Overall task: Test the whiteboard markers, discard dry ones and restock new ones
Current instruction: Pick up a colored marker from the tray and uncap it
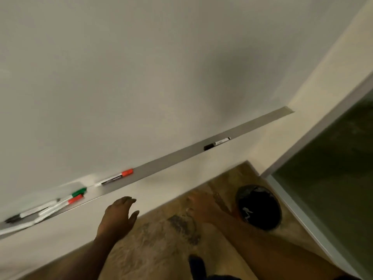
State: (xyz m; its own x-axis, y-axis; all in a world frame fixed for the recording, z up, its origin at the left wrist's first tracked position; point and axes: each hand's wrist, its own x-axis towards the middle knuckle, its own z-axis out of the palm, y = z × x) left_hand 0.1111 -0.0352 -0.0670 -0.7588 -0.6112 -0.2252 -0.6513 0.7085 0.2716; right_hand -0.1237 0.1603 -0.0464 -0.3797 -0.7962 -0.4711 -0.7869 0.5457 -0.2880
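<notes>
A cream wall [327,73] runs off to the right and ends at a corner, where a glass panel [333,178] begins. The glass looks dark green and murky, with nothing clear to see through it. It sits in a pale grey frame [314,131] that reaches down to the floor [157,245]. The floor is tan with darker mottled patches, all a bit blurred. The light is soft, even and slightly warm.

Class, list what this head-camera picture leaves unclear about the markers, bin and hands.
Head view: left marker cluster, motion-blurred and cut by the frame edge; count unclear.
Black marker: label too small to read.
Bin: interior too dark; contents unclear.
Right hand: blurred; finger pose unclear.
</notes>
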